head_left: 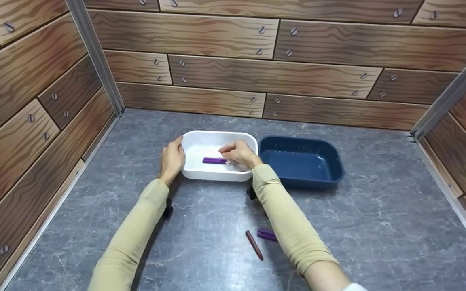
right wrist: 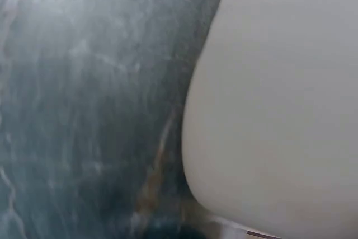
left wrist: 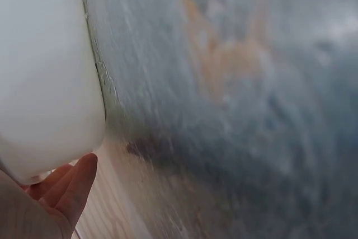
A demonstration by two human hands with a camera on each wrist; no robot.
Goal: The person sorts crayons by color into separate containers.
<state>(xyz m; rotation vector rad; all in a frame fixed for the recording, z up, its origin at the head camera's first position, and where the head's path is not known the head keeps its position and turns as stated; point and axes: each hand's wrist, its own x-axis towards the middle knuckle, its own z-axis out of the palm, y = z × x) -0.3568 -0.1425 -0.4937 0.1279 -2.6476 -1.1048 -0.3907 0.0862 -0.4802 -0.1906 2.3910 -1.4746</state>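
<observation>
In the head view, my left hand (head_left: pixel 172 158) touches the left wall of a white tub (head_left: pixel 219 175). The left wrist view shows the fingers (left wrist: pixel 78 191) of that hand lying straight against the outside of the tub. My right hand (head_left: pixel 239 152) is inside the tub, its thumb and fingertips close together. A small reddish-brown tip shows at the fingertips, too small to tell whether it is a held thing. Just left of and below this hand, slender purple sticks (head_left: pixel 214 161) lie side by side on the tub's floor, their right end by the hand.
A dark blue tub (head_left: pixel 330 178) stands right beside the white one. Nearer me on the grey table lie a brown crayon-like stick (head_left: pixel 254 245) and more purple sticks (head_left: pixel 266 234), partly covered by my right sleeve. Wood-patterned walls (head_left: pixel 225 72) enclose the table at the back and sides.
</observation>
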